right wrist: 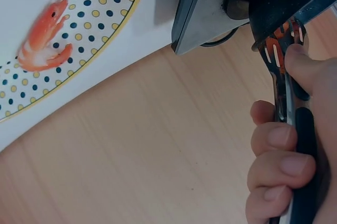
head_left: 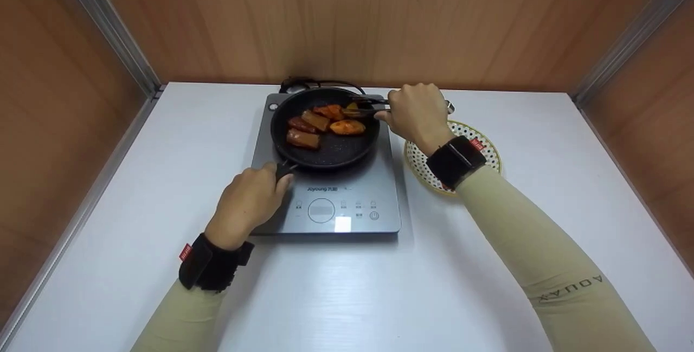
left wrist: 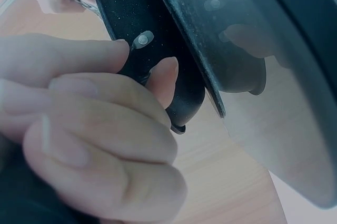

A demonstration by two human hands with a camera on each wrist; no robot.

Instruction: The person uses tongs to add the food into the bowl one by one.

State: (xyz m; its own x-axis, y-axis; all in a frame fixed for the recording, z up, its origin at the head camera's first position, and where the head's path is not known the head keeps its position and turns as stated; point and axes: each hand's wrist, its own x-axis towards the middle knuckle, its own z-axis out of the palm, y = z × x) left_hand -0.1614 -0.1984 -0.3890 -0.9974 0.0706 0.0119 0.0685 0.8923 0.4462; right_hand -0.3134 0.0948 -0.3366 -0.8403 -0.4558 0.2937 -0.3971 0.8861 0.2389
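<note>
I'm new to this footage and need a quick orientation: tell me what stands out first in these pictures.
The black frying pan on the grey induction cooker in the middle of the white table catches the eye, with orange and brown food pieces inside. The left hand grips the pan handle, while the right hand holds tongs over the pan. A dotted plate with one shrimp lies right of the cooker.

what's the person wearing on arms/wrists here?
Long beige sleeves on both arms; the right sleeve has "AQUA" lettering near the elbow. Each wrist carries a black strap-on band with a small red tag: left wristband, right wristband. Hands are bare, no gloves.
</note>
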